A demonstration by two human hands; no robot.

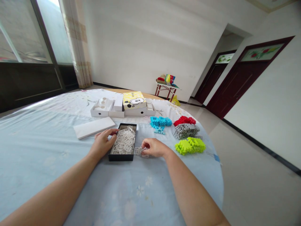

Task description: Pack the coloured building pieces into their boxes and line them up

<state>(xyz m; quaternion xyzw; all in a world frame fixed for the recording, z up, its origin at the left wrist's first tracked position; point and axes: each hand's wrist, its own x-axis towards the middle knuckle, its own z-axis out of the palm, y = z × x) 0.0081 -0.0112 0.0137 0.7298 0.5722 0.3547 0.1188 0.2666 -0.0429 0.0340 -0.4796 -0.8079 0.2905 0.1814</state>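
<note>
Though it is shallow, the black tray holds white pieces.

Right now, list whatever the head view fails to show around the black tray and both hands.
Head view, right hand: its fingers cover the loose pieces; count unclear.
Head view, left hand: palm hidden by its back; grip on black tray unclear.
Head view, white boxes: contents too small.
Table: cut off by bottom edge.

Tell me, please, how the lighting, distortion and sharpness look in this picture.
Head view: soft daylight from the window at left, faint shadows on the tablecloth; the wide lens bows the door and stretches the forearms; white pieces in the black box smear together, as do those the right hand pinches.
</note>
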